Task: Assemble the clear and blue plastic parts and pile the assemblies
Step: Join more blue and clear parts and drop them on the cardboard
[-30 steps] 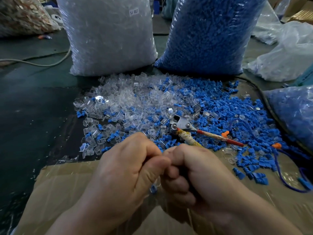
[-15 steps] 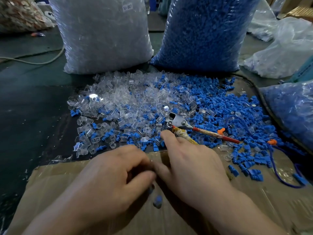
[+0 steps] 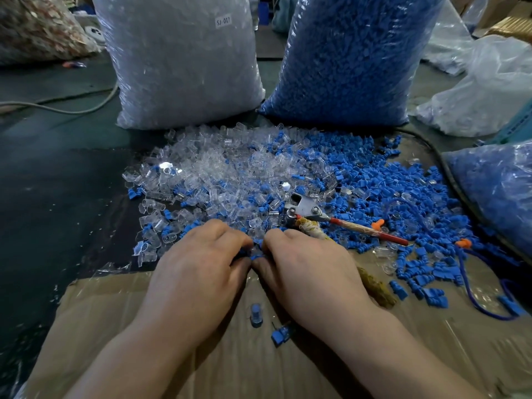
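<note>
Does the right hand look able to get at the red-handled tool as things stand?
Probably yes: the right hand lies just beside the tool, which rests uncovered on top of the loose parts; nothing stands between them.

Likely factory packing floor: bulk sacks of clear parts (image 3: pixel 184 61), blue parts (image 3: pixel 351 59), cardboard (image 3: pixel 144 326).

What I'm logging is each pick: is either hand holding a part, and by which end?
Cannot tell. The left hand and right hand curl their fingers into the near edge of the pile over blue parts; the hands' backs hide any grip.
</note>
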A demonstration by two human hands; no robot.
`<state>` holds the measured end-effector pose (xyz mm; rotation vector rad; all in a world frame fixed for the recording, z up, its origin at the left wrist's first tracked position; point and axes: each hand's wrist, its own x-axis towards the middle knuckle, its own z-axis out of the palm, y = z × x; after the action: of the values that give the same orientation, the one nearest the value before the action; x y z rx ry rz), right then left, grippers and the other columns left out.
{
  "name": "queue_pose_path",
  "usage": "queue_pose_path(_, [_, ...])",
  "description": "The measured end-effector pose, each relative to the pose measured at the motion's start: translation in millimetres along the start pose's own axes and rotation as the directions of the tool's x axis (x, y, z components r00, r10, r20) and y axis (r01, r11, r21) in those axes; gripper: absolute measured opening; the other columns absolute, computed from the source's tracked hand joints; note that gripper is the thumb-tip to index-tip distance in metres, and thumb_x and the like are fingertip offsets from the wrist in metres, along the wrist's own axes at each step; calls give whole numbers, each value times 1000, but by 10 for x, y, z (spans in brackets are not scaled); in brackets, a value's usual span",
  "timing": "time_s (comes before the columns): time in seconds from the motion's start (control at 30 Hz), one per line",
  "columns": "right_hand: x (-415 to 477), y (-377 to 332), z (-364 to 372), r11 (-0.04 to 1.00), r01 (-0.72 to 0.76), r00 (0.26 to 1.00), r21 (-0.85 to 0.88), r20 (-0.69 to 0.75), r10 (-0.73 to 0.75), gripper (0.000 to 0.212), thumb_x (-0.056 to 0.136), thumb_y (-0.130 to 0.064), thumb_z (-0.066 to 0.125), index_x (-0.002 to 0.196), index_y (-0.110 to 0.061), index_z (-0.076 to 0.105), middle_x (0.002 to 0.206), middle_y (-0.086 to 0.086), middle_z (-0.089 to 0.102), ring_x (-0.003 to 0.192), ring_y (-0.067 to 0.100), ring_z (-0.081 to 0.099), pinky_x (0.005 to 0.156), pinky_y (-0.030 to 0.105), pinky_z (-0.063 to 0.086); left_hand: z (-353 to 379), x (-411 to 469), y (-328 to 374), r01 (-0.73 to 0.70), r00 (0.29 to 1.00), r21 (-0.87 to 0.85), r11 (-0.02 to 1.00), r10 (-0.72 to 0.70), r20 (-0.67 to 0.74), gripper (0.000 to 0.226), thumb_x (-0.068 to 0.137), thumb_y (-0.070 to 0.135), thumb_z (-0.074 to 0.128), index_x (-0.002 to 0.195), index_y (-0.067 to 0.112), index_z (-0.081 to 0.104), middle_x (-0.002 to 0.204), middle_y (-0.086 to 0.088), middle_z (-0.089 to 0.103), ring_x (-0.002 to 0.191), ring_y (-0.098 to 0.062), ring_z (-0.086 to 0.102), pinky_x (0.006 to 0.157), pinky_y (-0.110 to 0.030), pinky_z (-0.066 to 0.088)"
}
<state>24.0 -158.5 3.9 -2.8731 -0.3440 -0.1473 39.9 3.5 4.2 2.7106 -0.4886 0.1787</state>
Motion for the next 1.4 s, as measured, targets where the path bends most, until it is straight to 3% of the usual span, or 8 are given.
queue_pose_path(0.1, [10, 17, -24, 1000, -21, 1000, 23, -13, 21, 23, 99, -45, 39, 84, -32, 27, 74, -9, 36, 76, 23, 56, 54, 36, 24, 19, 8, -12, 0, 1000, -8, 1000, 0, -22, 13, 86, 39, 67, 98, 36, 70, 94, 15, 60, 89, -11, 59, 69, -24, 34])
queue_pose_path(0.2, [12, 25, -42, 998, -19, 1000, 53, -6, 19, 20, 99, -41, 40, 85, -32, 29, 76, -10, 39, 77, 22, 56, 56, 35, 26, 56, 3, -20, -6, 999, 15, 1000, 7, -43, 35, 85, 41, 67, 120, 36, 70, 102, 13, 64, 93, -14, 63, 71, -25, 37])
queue_pose_path(0.47, [39, 73, -80, 941, -84, 992, 327, -65, 111, 8, 95, -37, 53, 95, -29, 55, 83, -8, 61, 78, 14, 54, 71, 38, 45, 111, -17, -71, -10, 997, -85, 996, 3, -83, 20, 84, 26, 77, 103, 29, 75, 96, 14, 63, 82, -8, 60, 67, -11, 34])
queue_pose_path(0.67, [34, 117, -96, 830, -85, 977, 552, -118, 178, 7, 94, -29, 60, 97, -31, 66, 79, -17, 62, 76, 0, 56, 63, 17, 42, 67, -73, -9, -53, 982, -308, 950, -6, -188, 34, 90, 42, 57, 120, 31, 68, 107, 24, 58, 91, 8, 59, 72, -5, 46])
queue_pose_path(0.77, [33, 125, -85, 859, -90, 972, 505, -144, 187, 9, 95, -27, 58, 100, -30, 65, 86, -16, 64, 83, 2, 56, 72, 22, 45, 51, -63, -27, -9, 976, -181, 983, -31, -218, 39, 86, 35, 65, 124, 26, 68, 111, 17, 56, 77, -1, 59, 71, -13, 41])
queue_pose_path(0.87, [24, 93, -73, 924, -84, 969, 373, -184, 163, 13, 97, -27, 53, 106, -30, 62, 95, -12, 64, 89, 10, 58, 81, 37, 48, 29, -31, -64, 143, 977, 5, 990, -140, -164, 50, 83, 39, 72, 130, 23, 66, 123, 4, 60, 97, -20, 64, 79, -34, 48])
queue_pose_path(0.97, [18, 44, -58, 951, -76, 975, 300, -178, 133, 16, 98, -26, 52, 109, -30, 62, 98, -11, 65, 94, 14, 58, 83, 40, 48, 68, -26, -47, 115, 990, 122, 986, -104, -92, 51, 80, 36, 78, 127, 17, 70, 119, -4, 67, 105, -30, 66, 83, -41, 54])
queue_pose_path(1.4, [49, 57, -3, 774, -118, 952, 622, -151, 267, 13, 90, -23, 67, 98, -33, 67, 91, -24, 65, 91, -9, 56, 77, 6, 40, 104, 18, -93, 7, 976, -273, 962, -66, -208, 16, 85, 9, 76, 94, 22, 75, 93, 17, 63, 92, 1, 56, 83, 3, 34])
